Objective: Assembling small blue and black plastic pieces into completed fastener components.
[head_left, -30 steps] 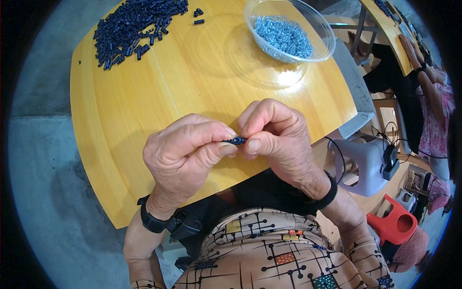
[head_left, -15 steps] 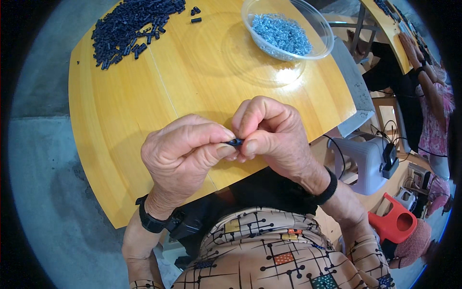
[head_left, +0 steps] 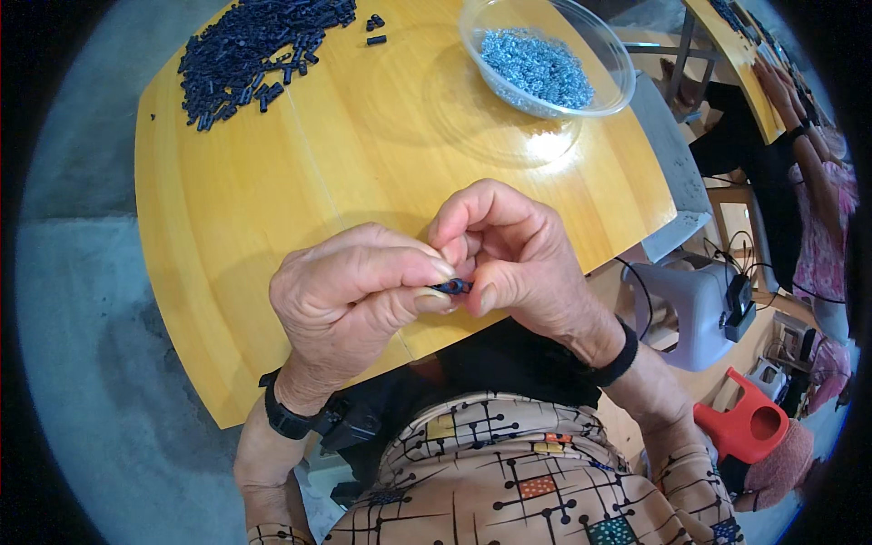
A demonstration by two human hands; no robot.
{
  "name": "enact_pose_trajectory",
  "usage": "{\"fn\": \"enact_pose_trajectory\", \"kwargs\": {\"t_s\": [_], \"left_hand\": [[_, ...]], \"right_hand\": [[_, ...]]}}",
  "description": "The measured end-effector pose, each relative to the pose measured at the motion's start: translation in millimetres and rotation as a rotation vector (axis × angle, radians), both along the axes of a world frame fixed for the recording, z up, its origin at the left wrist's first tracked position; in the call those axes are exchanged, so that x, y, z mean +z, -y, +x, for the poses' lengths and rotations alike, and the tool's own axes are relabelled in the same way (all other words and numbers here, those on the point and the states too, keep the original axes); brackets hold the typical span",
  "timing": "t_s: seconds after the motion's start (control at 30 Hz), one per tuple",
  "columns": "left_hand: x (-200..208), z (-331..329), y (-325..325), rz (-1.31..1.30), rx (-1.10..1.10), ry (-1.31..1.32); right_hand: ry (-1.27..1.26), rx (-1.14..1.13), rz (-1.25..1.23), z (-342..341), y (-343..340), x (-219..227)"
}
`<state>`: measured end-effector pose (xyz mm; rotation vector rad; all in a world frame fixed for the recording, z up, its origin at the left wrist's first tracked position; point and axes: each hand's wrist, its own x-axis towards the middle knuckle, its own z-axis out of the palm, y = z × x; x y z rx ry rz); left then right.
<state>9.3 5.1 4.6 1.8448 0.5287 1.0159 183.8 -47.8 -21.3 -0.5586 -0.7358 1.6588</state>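
My left hand [head_left: 350, 286] is closed, pinching a small black plastic piece [head_left: 451, 286] between thumb and forefinger above the near part of the table. An opening shows in the piece's upper side. My right hand [head_left: 522, 259] is curled around its other end, the thumb against it and the fingers bent behind. Whether a smaller part sits between the right fingertips is hidden. A heap of short black tubular pieces [head_left: 245, 59] lies at the table's far left. Toward the far right, a clear plastic bowl [head_left: 610, 102] holds many small shiny metal springs [head_left: 536, 68].
The yellow wooden table [head_left: 236, 200] carries a few loose black pieces [head_left: 376, 40] beside the heap. To the right stand a pale plastic stool [head_left: 686, 309] with cables and a red stool [head_left: 745, 418]. Another person's arms [head_left: 786, 100] rest at a second table.
My right thumb and forefinger have spread apart a little, and the thumb has slid lower along the black piece. More of the piece now shows, with its opening turned up.
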Motion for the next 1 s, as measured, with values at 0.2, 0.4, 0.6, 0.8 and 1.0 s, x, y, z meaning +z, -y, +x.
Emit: {"fn": "enact_pose_trajectory", "kwargs": {"t_s": [0.2, 0.4, 0.6, 0.8, 1.0], "left_hand": [[-3.5, 3.3, 0.3, -0.125, -0.026, 0.083], [-5.9, 3.9, 3.3, -0.403, -0.055, 0.233], [-8.0, 3.9, -0.4, -0.389, -0.059, 0.213], [-4.3, 0.2, -5.2, -0.227, 0.047, -0.006], [-10.5, 1.5, -9.6, -0.039, 0.137, -0.133]], "right_hand": [[0.065, -0.094, 0.123, -7.3, 1.7, -0.7], [0.537, -0.218, 0.395, -0.5, -3.8, 7.9], [0.685, -0.286, 0.439, 0.4, -7.2, 4.1], [0.532, -0.17, 0.113, -1.5, -2.1, 4.6], [0.529, -0.17, -0.022, -5.3, -1.9, 6.7]]}}
